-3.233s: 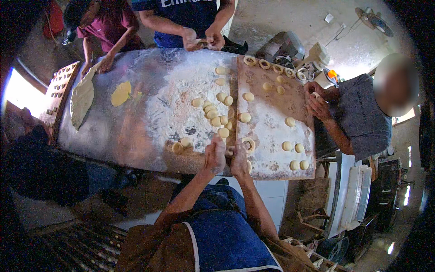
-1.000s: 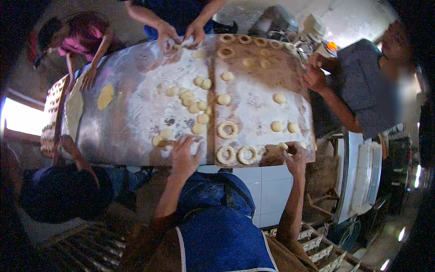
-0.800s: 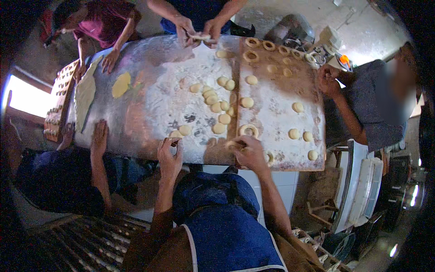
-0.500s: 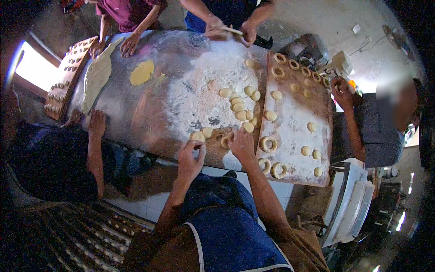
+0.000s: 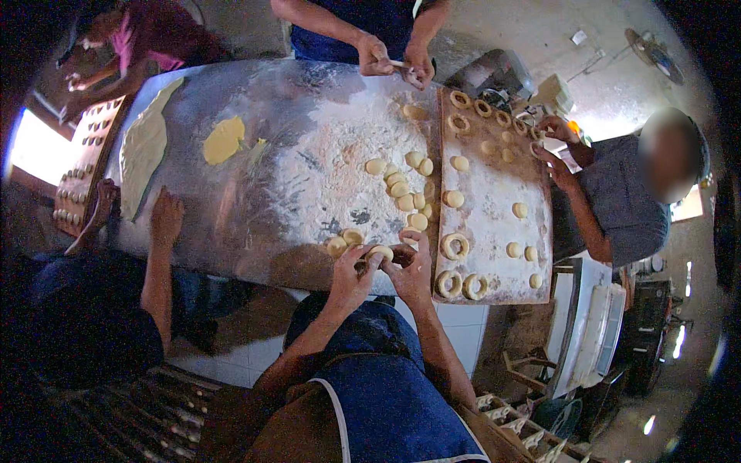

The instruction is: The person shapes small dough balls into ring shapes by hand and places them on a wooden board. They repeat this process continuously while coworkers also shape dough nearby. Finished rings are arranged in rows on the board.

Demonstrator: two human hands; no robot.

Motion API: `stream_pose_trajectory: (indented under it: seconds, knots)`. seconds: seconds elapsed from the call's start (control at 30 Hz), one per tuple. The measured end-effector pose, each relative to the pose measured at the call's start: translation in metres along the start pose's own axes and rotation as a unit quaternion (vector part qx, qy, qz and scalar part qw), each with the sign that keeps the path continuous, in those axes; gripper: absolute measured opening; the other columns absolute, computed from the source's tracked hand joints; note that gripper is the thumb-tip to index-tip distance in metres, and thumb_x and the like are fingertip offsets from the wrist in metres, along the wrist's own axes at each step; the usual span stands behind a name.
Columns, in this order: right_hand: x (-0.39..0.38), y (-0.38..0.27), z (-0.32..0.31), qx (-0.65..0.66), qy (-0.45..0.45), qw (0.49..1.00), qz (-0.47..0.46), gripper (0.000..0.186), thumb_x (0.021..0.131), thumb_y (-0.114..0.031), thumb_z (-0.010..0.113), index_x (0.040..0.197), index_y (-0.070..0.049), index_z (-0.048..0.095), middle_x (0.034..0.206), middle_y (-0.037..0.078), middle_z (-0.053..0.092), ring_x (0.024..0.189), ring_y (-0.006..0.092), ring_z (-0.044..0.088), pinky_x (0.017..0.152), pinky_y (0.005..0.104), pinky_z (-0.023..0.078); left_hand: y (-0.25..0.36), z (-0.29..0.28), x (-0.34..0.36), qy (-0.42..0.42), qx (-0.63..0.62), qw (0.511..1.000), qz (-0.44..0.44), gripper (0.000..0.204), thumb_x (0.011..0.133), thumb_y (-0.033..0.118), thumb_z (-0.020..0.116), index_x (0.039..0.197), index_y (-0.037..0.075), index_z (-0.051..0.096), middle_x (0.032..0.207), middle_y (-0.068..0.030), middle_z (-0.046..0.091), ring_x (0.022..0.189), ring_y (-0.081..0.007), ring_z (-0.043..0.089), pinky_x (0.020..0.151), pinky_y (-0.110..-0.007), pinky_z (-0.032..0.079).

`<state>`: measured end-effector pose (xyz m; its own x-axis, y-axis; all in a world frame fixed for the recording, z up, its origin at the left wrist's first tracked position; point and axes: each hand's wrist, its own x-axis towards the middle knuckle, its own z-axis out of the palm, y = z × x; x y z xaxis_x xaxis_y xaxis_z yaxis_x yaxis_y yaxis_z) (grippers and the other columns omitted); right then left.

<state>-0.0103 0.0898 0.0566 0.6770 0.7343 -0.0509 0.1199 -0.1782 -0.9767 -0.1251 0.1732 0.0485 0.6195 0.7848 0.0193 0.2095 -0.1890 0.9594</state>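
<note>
A rounded piece of pale yellow dough (image 5: 380,252) was held at the near edge of a grey metal worktop (image 5: 255,193) dusted with white flour (image 5: 309,166); whether it was resting on the surface could not be told. Its left side was pinched by the clamped fingers of the left hand (image 5: 350,281), its right side by those of the right hand (image 5: 411,276), although part of that grip was hidden. If it were pulled harder from one side than the other, the piece could, it was judged, be thinned or torn. With too firm a pinch, it could be flattened and marked by fingertips. Were the grip loosened, it might be dropped over the near edge. Two smooth, pale yellow dough balls (image 5: 336,246) were seen just beyond the left hand and could be dented by a sideways sweep. Three thick, pale dough rings (image 5: 444,247) on a floured brown wooden board (image 5: 494,224) to the right could be knocked out of round by a low swing of the right forearm (image 5: 444,347).
</note>
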Motion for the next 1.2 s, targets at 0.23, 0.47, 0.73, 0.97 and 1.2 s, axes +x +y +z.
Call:
stream_pose_trajectory:
  seconds: [0.23, 0.47, 0.73, 0.97, 1.2]
  knots:
    - [-0.002, -0.016, 0.002, 0.118, -0.123, 0.981, 0.091, 0.069, 0.073, 0.006, 0.067, 0.135, -0.002, 0.037, 0.100, 0.015, 0.065, 0.090, 0.0213, 0.065, 0.082, 0.0327, 0.054, 0.011, -0.016, 0.012, -0.106, -0.284, 0.942, -0.143, 0.029, 0.089, 0.007, 0.062, 0.118, 0.002, 0.061, 0.100, -0.0083, 0.064, 0.093, -0.0185, 0.063, 0.080, -0.032, 0.051]
    - [0.012, 0.048, -0.001, 0.293, 0.048, 0.921, 0.253, 0.026, 0.093, -0.025, 0.052, 0.101, 0.000, 0.057, 0.087, 0.009, 0.061, 0.082, 0.0211, 0.061, 0.075, 0.0321, 0.047, -0.028, -0.012, 0.002, -0.145, -0.395, 0.906, -0.049, 0.045, 0.078, -0.001, 0.046, 0.122, 0.005, 0.043, 0.109, -0.0068, 0.055, 0.101, -0.0186, 0.058, 0.085, -0.033, 0.049]
    - [-0.006, 0.043, 0.003, 0.140, -0.059, 0.952, 0.267, 0.080, 0.098, -0.063, 0.019, 0.087, 0.000, 0.067, 0.078, 0.009, 0.060, 0.070, 0.0164, 0.054, 0.064, 0.0310, 0.044, -0.053, 0.026, 0.004, 0.007, -0.100, 0.995, 0.025, 0.027, 0.094, 0.021, 0.048, 0.116, 0.005, 0.050, 0.090, -0.0028, 0.055, 0.080, -0.0180, 0.053, 0.072, -0.034, 0.047]
    - [-0.011, 0.054, 0.011, 0.163, 0.163, 0.954, 0.191, 0.058, 0.102, -0.042, 0.042, 0.087, 0.009, 0.063, 0.080, 0.010, 0.065, 0.072, 0.0193, 0.062, 0.068, 0.0330, 0.053, 0.001, 0.043, 0.024, 0.009, -0.480, 0.838, -0.260, 0.024, 0.098, 0.029, 0.044, 0.082, 0.013, 0.050, 0.075, -0.0011, 0.052, 0.066, -0.0160, 0.053, 0.060, -0.035, 0.047]
    - [-0.024, 0.043, -0.026, 0.022, 0.165, 0.983, 0.071, 0.062, 0.101, -0.047, 0.043, 0.082, 0.009, 0.061, 0.070, 0.010, 0.060, 0.067, 0.0179, 0.054, 0.056, 0.0373, 0.043, -0.005, 0.089, 0.010, 0.031, -0.414, 0.900, -0.134, 0.035, 0.099, 0.040, 0.045, 0.090, 0.008, 0.056, 0.069, 0.0004, 0.051, 0.063, -0.0150, 0.052, 0.055, -0.035, 0.047]
